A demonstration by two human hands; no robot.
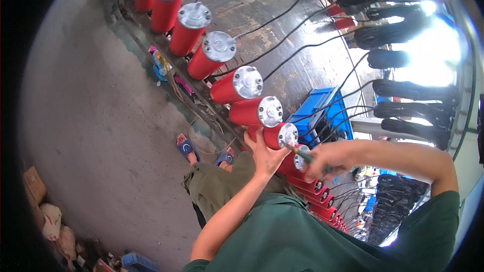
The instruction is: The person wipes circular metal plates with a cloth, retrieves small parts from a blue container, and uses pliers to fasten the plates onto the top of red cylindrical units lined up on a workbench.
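Red cylinder sits in the desk-edge row, round silver end cap angled up and to the right. Left hand has its fingers wrapped on the body from the near side: fingertips on the side toward the next red cylinder, thumb up by the cap's lower rim. Right hand is closed around a slim tool with a green handle, blurred; tip points at the cap's lower rim, can't tell if it touches. Tight along the row: neighbours close on both sides, one more silver cap just under the tool. Desk edge runs diagonally past the left hand, grey floor beyond it. Most room is the desk stretch behind the farther cylinders, black cables crossing it; blue bin limits the side behind the held one. Finish: body plain glossy red, cap bare metal with dark fasteners around the face. Farther right, coiled black cable bundles in a line.
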